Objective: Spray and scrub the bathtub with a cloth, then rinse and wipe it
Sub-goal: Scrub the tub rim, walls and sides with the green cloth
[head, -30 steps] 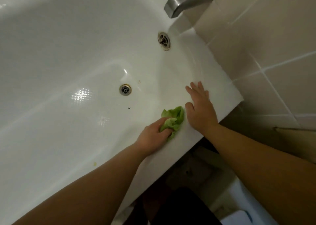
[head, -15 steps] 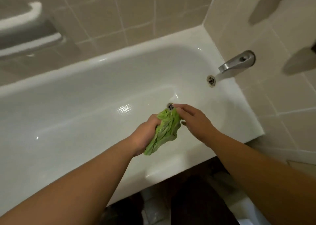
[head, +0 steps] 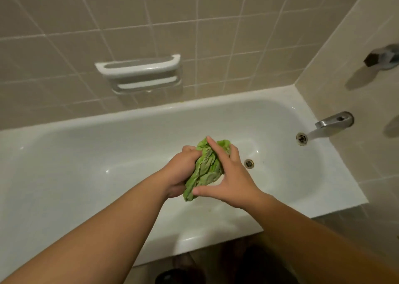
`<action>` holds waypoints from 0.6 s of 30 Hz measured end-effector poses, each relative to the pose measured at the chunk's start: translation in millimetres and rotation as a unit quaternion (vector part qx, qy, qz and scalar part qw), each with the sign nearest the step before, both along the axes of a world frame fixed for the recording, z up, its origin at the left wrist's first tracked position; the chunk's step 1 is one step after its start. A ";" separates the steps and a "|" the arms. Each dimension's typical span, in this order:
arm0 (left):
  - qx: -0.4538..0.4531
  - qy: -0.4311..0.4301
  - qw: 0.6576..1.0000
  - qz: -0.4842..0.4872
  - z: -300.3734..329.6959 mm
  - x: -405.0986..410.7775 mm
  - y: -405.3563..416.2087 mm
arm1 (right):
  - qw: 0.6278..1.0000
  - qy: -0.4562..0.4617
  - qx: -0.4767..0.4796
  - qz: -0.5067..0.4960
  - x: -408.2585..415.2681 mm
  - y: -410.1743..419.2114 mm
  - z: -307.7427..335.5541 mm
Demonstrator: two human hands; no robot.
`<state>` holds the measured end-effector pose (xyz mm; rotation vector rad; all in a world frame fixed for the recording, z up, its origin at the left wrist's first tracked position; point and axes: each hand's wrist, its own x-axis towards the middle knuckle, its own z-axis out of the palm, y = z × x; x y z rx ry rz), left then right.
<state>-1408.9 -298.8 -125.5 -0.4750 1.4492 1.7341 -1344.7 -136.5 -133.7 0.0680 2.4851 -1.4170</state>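
Forearms, two, bare, reaching in from the near edge of the picture and meeting over the tub's near rim.

Left hand (head: 182,169): fingers curled round the left side of the cloth, gripping it from behind; fingertips hidden by the fabric.

Right hand (head: 232,180): laid over the right side of the cloth, fingers (head: 216,148) spread fairly wide and bent against the fabric, thumb pressed across its lower end. Both hands hold the same item.

Cloth (head: 205,171): green, crumpled into a long wad, held in the air between the two hands above the inside of the bathtub, toward its right half; not touching the tub surface as far as can be told.

Bathtub (head: 90,175): white, glossy, lying lengthwise across the picture; near rim in the foreground, far rim against the tiled wall.

Drain (head: 249,163): round, metal, in the tub floor just right of the right hand.

Overflow fitting (head: 301,139): round, metal, on the tub's right end wall, directly below the spout.

Spout (head: 334,120): metal, projecting from the right-hand wall over the tub's right end.

Soap holder (head: 140,73): white, with a bar across its front, set into the far wall above the far rim.

Wall tiles (head: 216,35): beige, with pale grout lines, covering the far and right walls.
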 end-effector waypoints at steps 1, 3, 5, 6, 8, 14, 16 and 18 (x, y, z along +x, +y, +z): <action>0.020 -0.008 1.000 0.002 7.3 2.6 -9.8 | 1.000 0.007 0.006 0.005 1.2 -9.4 3.0; 0.040 -0.007 0.999 -0.015 19.4 9.1 -25.9 | 1.000 0.019 0.005 0.004 1.8 -21.5 7.1; 0.035 0.009 0.999 -0.023 28.6 15.7 -42.2 | 1.000 0.028 -0.001 0.007 0.7 -30.5 9.0; 0.028 0.016 0.999 -0.019 32.1 19.1 -50.9 | 0.999 0.032 -0.003 0.013 0.4 -35.7 10.0; 0.026 0.018 0.999 -0.007 37.3 25.8 -69.6 | 0.999 0.037 0.000 0.017 -1.5 -47.0 10.8; -0.037 0.060 0.997 -0.025 56.6 52.9 -122.2 | 0.999 0.025 -0.030 0.025 -18.3 -81.4 14.0; -0.066 0.073 0.995 -0.008 61.4 59.0 -135.0 | 0.998 0.009 -0.047 0.042 -22.0 -93.1 14.9; -0.075 0.084 0.993 0.022 63.1 64.3 -146.3 | 0.996 -0.001 -0.065 0.058 -24.5 -104.5 16.4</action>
